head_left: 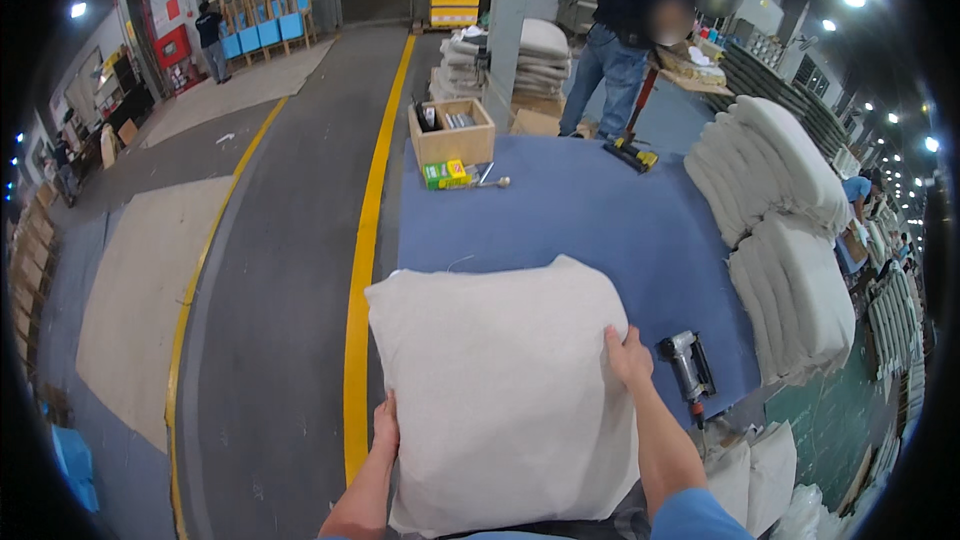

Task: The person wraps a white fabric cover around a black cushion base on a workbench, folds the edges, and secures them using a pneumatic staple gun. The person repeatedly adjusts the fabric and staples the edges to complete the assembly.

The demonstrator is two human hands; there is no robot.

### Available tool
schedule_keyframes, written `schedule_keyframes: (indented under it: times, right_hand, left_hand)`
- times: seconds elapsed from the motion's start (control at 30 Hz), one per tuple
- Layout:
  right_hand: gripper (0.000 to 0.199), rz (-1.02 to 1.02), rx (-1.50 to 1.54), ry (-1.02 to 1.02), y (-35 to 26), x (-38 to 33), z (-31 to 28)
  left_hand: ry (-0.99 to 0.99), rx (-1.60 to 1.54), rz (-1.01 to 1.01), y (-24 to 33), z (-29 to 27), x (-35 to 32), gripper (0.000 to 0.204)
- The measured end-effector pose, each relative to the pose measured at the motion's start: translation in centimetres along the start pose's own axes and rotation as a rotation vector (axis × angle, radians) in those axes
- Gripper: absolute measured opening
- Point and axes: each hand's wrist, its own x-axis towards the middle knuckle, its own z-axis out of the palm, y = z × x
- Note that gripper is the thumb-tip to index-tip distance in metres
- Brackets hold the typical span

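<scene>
A large off-white cushion [500, 390] lies flat at the near end of a blue-covered work table [600, 210]. My left hand [386, 428] grips its left edge, thumb on top. My right hand [628, 355] holds its right edge near the upper corner. A grey pneumatic staple gun [687, 365] rests on the blue cloth just right of my right hand, not touched.
A stack of similar cushions [780, 230] fills the table's right side. A wooden box [452, 132], a green and yellow carton [446, 174] and a yellow tool [632, 154] sit at the far end, where a person [620, 30] stands. A yellow floor line [362, 270] runs left.
</scene>
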Motion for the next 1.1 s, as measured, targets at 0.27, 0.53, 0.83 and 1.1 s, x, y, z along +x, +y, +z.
schedule_keyframes:
  times: [0.27, 0.53, 0.83, 1.1]
  right_hand:
    - [0.065, 0.007, 0.383, -0.063, 1.6, -8.6, -1.2]
    - [0.069, -0.044, 1.148, -0.112, -8.0, -8.1, 0.1]
    - [0.062, 0.102, 2.235, -0.692, -6.0, -5.6, -0.6]
    - [0.06, 0.47, 2.241, -0.804, 14.0, -23.0, 4.3]
  left_hand:
    - [-0.149, -0.435, -0.095, 2.0, -2.6, -3.0, 0.053]
    - [-0.312, -0.267, 0.329, 27.8, 2.0, -19.5, 0.05]
    - [-0.906, 0.853, 1.191, 22.7, 22.1, -29.2, 0.032]
    - [-0.864, 1.549, 1.022, -0.5, 25.8, -21.0, 0.043]
